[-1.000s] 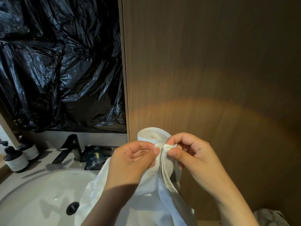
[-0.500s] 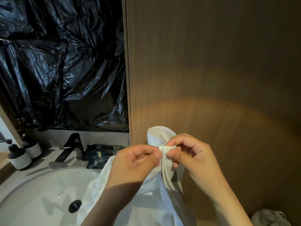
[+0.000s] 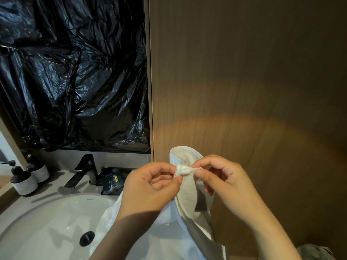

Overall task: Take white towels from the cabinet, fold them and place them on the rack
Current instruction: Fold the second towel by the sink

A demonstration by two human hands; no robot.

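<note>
Both hands were up front by the wooden panel (image 3: 244, 91): left hand (image 3: 150, 190) and right hand (image 3: 223, 182) each pinched the white towel (image 3: 185, 196) corner, fingers clamped tight.

No wording can be read anywhere: the black packet (image 3: 110, 182) lying on the desk (image 3: 56, 186) beside the faucet (image 3: 82, 169) bears a small gold label and faint print too small to make out, and a tiny dark mark on the sink (image 3: 56, 212) rim is equally illegible.
</note>
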